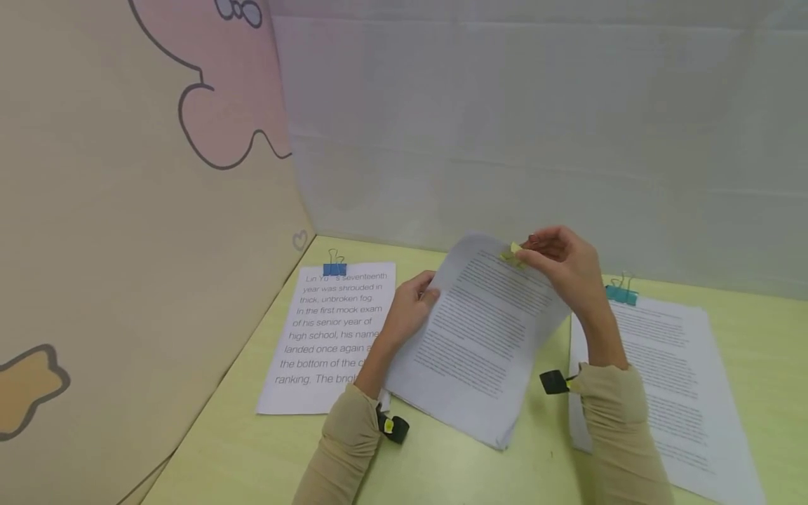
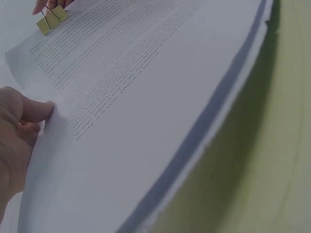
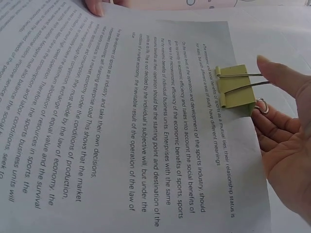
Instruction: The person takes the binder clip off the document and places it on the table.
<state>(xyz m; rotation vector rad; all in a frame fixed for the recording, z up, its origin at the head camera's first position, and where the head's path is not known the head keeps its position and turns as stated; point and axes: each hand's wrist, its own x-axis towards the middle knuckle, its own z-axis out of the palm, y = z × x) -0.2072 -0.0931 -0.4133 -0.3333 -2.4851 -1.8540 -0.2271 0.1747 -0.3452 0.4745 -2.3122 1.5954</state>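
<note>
A stack of printed sheets [image 1: 480,337] is tilted up off the table between my hands. At its left edge my left hand [image 1: 409,305] grips the paper, the thumb lying over the front in the left wrist view. My right hand [image 1: 564,270] is at the top edge, holding the wire handles of a yellow binder clip [image 3: 236,90] between thumb and fingers. The clip's body sits over the edge of the paper. Parts of the right fingers are hidden behind the clip and sheets.
To the left lies a large-print stack [image 1: 322,337] with a blue binder clip [image 1: 334,269] on top. Another printed stack [image 1: 688,393], with a teal binder clip [image 1: 621,294], lies at the right, partly under my right forearm. Walls stand behind and left of the table [image 1: 442,470].
</note>
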